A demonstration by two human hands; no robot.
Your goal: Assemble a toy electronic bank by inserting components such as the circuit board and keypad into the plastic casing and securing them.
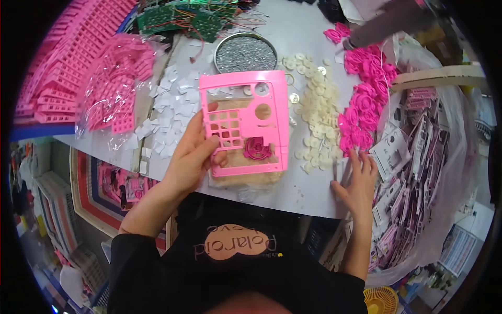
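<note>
My left hand [196,149] grips the left side of a pink plastic casing [243,78], a flat panel with a grid of square holes, round holes and a larger cutout. Through the cutout a darker magenta round piece [256,150] shows; whether it is fixed to the casing I cannot tell. Below the casing lies a tan pad [251,179], partly hidden. My right hand [359,183] rests at the table's right edge, fingers apart, its tips at the near end of a heap of magenta molded pieces [361,112]. I see nothing held in it.
A round tin [215,55] of small metal parts stands beyond the casing. Cream discs [319,123] and white paper-like squares [172,99] cover parts of the table [285,201]. Pink keypads [117,78] and green circuit boards [172,18] lie farther off. A plastic bag [455,172] of flat packets stands right.
</note>
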